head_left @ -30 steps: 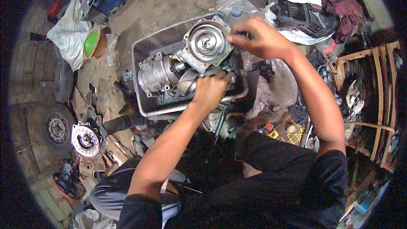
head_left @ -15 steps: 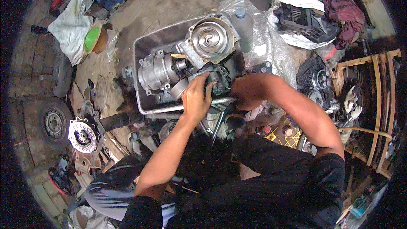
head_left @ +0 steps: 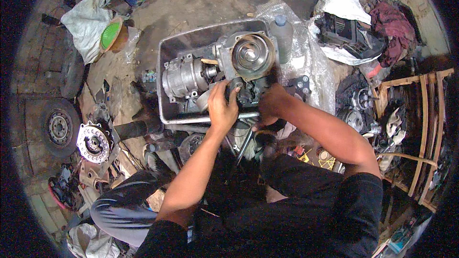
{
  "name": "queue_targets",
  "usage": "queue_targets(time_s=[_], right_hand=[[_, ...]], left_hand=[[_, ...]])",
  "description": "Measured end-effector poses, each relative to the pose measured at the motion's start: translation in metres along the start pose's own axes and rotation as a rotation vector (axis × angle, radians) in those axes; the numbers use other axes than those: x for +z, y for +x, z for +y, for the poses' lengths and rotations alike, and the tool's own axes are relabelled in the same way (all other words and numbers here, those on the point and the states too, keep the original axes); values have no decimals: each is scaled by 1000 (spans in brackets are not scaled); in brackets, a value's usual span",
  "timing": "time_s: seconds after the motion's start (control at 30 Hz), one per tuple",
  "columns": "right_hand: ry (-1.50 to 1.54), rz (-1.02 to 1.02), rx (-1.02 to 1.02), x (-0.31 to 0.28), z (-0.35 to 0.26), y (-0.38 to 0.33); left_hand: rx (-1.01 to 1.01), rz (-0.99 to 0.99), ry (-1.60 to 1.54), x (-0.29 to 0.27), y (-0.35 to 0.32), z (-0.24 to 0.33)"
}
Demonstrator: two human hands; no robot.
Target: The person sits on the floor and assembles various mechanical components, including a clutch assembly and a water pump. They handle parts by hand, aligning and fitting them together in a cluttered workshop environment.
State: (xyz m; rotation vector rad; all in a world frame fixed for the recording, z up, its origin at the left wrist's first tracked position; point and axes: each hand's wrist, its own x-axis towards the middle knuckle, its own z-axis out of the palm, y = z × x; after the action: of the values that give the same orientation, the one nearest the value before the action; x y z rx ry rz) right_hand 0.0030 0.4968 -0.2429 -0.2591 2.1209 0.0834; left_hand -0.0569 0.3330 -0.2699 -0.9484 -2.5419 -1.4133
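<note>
A grey plastic tub [head_left: 165, 74] stands in front of me. On its left side lies a ribbed silver cylinder that looks like a car air-conditioning compressor [head_left: 184, 77]. To the right, a metal housing [head_left: 229, 59] is propped with its wide round opening facing up, smooth rings inside. My left hand [head_left: 223, 110] reaches over the near rim, its thumb and fingers curled around the dark lower part of this housing. Shadow covers my right hand [head_left: 271, 102], which is bent at the tub's near right corner against the housing. What its fingers grip is hidden.
A clear bottle with a blue cap [head_left: 282, 38] stands against the tub's right side. Below the near rim, a metal wrench [head_left: 245, 145] leans between my knees. A bored metal disc [head_left: 94, 142] lies left, near a wheel [head_left: 60, 126]. A wooden frame [head_left: 425, 129] borders the right.
The view has shifted, so the tub sits farther right. The housing's opening is tilted differently. My right forearm has come lower and straighter, while my left hand stays on the housing.
</note>
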Motion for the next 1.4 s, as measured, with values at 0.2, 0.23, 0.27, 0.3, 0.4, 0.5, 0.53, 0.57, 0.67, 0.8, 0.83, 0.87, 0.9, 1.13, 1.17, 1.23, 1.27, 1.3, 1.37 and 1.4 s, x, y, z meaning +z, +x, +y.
queue_targets(time_s=[0.2,0.23,0.27,0.3,0.4,0.5,0.53,0.57,0.67,0.8,0.83,0.87,0.9,1.13,1.17,1.23,1.27,1.3,1.37,1.4], right_hand=[[-30,11,0,-4,-5,-5],[-43,1,-12,-3,-4,-3],[-57,-9,-24,-2,-2,-1],[-72,-19,-38,-3,-2,0],[-4,18,-32,-1,-3,-2],[15,164,-86,14,3,5],[38,180,-86,15,4,3],[61,195,-87,15,6,0],[143,340,-177,16,16,-18],[94,291,-135,6,18,-28],[66,301,-142,6,18,-28],[37,311,-149,7,18,-27],[10,323,-160,8,17,-25],[-121,284,-49,40,15,39],[-118,341,-38,46,16,51],[-125,125,-91,23,10,31],[-112,129,-108,22,11,28],[-101,134,-126,21,12,26],[-85,178,-109,20,10,19],[-80,197,-104,18,7,13]], left_hand=[[-24,17,23,1,0,2],[-25,17,19,1,0,3],[-27,17,15,1,0,4],[-29,18,12,1,0,3],[-19,27,17,0,0,4],[-14,4,19,-2,2,5],[-18,8,12,-2,2,5],[-22,11,6,-1,2,6],[-28,9,11,-2,2,6],[-30,13,-14,-3,3,9],[-35,10,-17,-3,4,10],[-40,7,-21,-3,4,12],[-45,3,-19,-4,4,12],[-34,-2,-2,0,4,10],[-30,-9,12,0,4,8],[-44,-26,34,-2,1,4],[-52,-39,34,-2,1,6],[-59,-51,35,-2,2,6],[-44,-52,33,-2,4,7],[-41,-50,32,-2,3,7]])
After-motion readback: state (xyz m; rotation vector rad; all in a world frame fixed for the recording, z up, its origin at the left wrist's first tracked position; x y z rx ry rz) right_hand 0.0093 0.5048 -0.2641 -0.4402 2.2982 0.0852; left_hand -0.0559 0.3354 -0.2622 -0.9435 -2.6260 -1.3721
